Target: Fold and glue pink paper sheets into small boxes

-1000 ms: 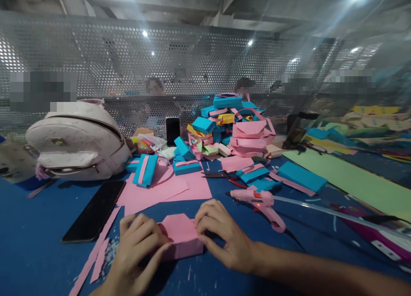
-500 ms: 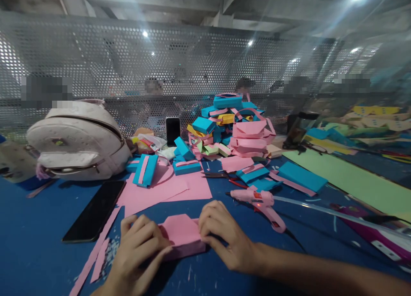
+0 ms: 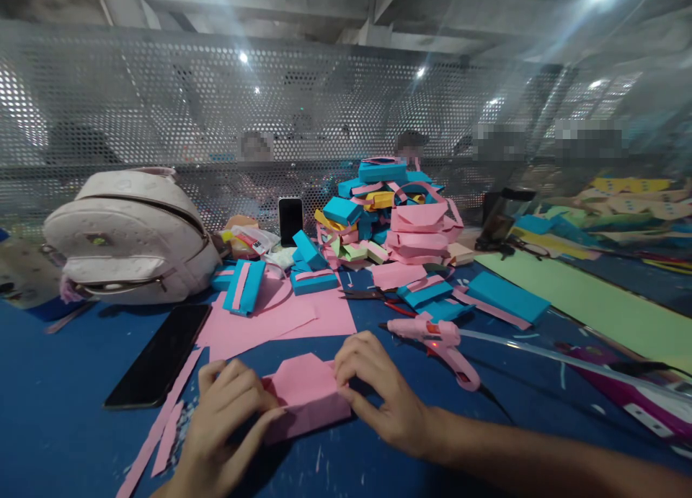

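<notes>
A small folded pink paper box (image 3: 305, 403) with a raised, angled back flap is between my hands, close to the front of the blue table. My left hand (image 3: 230, 419) pinches its left end, thumb along the front wall and fingers bent over the top. Its right end is gripped by my right hand (image 3: 378, 393), fingers curled at the corner and thumb low. The inside is partly hidden by the fingers. Just beyond my right hand lies a pink glue gun (image 3: 446, 343) with a lit red light and a clear glue stick in its back.
A black phone (image 3: 159, 357), pink paper strips (image 3: 156, 429) and a white backpack (image 3: 135, 242) are on the left. Pink sheets (image 3: 324, 314), scissors (image 3: 365, 294) and a heap of blue and pink paper boxes (image 3: 383, 217) lie ahead. A green sheet (image 3: 595, 303) lies right.
The pink paper box has tilted so more of its front wall faces me, and both hands have shifted slightly with it. The things around have stayed put.
</notes>
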Tool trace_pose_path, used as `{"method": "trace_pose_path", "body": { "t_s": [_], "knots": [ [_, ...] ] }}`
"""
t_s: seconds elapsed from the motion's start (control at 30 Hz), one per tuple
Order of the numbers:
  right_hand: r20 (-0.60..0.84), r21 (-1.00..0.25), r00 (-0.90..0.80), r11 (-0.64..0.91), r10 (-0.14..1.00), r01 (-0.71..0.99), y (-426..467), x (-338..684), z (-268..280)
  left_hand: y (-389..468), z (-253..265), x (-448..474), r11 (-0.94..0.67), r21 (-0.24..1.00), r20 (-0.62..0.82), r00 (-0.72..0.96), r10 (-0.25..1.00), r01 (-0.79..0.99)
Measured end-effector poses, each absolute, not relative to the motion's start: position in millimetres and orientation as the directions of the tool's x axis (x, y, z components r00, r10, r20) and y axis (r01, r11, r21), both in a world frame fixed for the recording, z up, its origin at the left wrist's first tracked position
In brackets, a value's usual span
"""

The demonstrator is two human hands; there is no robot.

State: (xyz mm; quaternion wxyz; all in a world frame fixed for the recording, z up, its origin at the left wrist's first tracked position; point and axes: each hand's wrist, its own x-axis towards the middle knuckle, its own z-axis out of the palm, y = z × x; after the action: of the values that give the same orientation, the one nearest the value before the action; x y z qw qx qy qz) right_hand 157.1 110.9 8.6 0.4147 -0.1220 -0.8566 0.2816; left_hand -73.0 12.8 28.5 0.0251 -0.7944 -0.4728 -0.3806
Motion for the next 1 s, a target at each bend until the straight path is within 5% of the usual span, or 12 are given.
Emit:
{"method": "trace_pose_path", "body": {
  "t_s": [0.17,0.37,0.57,1.0],
  "knots": [
    [0.641,-0.505,-0.663,0.863,0.385,0.013,109,156,9,9,26,-64,-0.582,0.304,0.658,0.276,0.701,0.754],
    [0.696,-0.333,-0.671,0.943,0.256,0.015,103,152,7,7,17,-46,-0.567,0.086,0.737,0.331,0.590,0.819],
    [0.720,-0.255,-0.669,0.967,0.183,-0.009,96,152,8,4,15,-36,-0.556,0.030,0.734,0.360,0.576,0.830],
    [0.695,-0.430,-0.646,0.903,0.317,-0.020,108,158,9,3,26,-55,-0.494,0.142,0.579,0.333,0.744,0.858]
  ]
}}
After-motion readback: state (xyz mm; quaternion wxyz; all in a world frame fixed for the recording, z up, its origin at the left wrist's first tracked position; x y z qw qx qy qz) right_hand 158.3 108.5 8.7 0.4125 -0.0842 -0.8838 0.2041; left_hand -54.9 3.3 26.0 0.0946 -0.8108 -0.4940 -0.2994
